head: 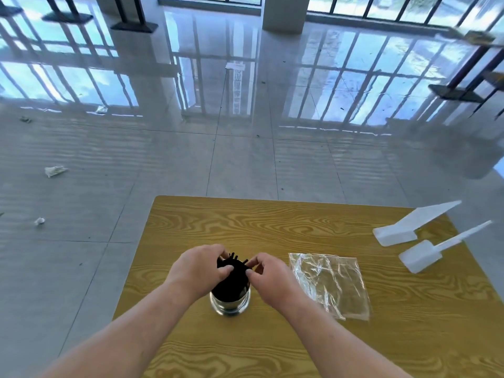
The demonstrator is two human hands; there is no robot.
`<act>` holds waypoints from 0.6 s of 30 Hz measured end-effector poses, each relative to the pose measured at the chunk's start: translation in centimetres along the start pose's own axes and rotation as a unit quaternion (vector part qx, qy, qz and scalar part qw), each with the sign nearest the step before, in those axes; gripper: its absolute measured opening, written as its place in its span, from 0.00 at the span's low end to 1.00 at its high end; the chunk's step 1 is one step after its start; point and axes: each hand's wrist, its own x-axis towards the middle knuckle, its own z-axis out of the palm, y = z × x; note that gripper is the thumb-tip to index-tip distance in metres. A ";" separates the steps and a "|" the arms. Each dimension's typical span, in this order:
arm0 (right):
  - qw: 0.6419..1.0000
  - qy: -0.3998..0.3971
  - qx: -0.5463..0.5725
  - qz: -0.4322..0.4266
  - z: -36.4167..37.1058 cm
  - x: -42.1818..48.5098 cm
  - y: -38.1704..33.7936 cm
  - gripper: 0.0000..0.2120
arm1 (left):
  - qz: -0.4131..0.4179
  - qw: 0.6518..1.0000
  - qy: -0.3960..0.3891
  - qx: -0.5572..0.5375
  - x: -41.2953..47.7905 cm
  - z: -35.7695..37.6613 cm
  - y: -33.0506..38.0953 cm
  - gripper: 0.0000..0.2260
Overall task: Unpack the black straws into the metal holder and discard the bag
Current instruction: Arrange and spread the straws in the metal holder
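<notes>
Wood-grain table (272, 222): left hand (200, 264) and right hand (268, 271), fingers curled, gripping black straws (234, 271) upright in metal holder (230, 304); clear bag (330, 285) flat alongside.

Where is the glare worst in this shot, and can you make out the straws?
Head view: glare is worst on the glossy floor, mirroring the windows; the bag shows small highlights; the black straws merge into one dark mass.

Polished metal holder (230, 304) on a wood-grain table (272, 222).
Matt black straws (231, 274); crinkled clear plastic bag (331, 285); glossy floor tiles (245, 148).
</notes>
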 end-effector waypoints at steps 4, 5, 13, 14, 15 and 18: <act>1.000 0.021 0.019 -0.001 0.2 -0.3 -0.4 0.02 | -0.006 0.997 -0.037 -0.061 -0.1 -0.4 -0.6 0.25; 0.999 0.026 0.027 -0.002 0.2 -0.4 -0.5 0.02 | -0.006 0.996 -0.044 -0.072 -0.1 -0.5 -0.7 0.26; 0.995 0.037 0.092 -0.004 -0.5 -2.0 -0.6 0.04 | 0.017 1.000 -0.021 -0.003 -0.6 -0.4 -0.8 0.09; 0.995 0.039 0.095 -0.003 -0.6 -2.2 -0.7 0.04 | 0.022 1.000 -0.015 0.007 -0.5 -0.4 -0.9 0.07; 0.995 0.040 0.097 -0.001 -0.8 -2.3 -0.8 0.04 | 0.029 0.999 -0.009 0.016 -0.4 -0.4 -0.9 0.06; 0.994 0.040 0.100 0.003 -1.1 -2.7 -1.1 0.05 | 0.050 0.998 0.009 0.031 -0.3 -0.8 -0.8 0.05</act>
